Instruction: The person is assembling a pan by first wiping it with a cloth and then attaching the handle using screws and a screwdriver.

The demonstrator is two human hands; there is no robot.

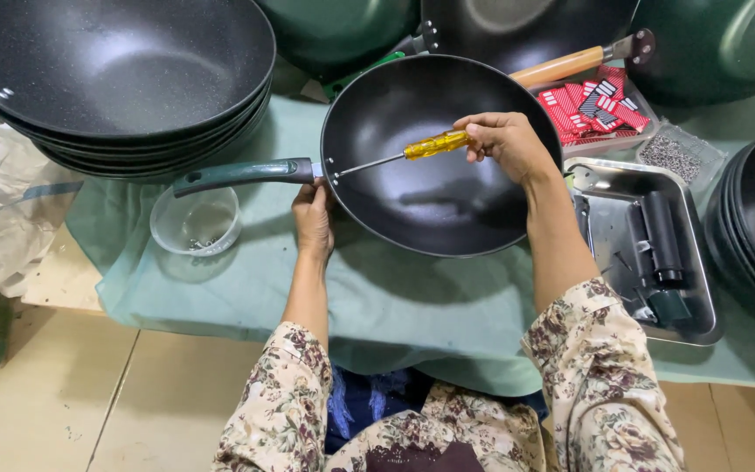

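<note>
At frame centre, the right hand (507,142) has its grip closed around a yellow screwdriver (412,151) inside the black pan (441,205); the left hand (313,217) clasps the pan's rim beside the green handle (242,174).

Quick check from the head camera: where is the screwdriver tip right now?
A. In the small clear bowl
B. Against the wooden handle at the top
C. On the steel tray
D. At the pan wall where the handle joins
D: the right hand holds the yellow-handled screwdriver inside the black pan, its tip at the wall by the green handle.
</note>
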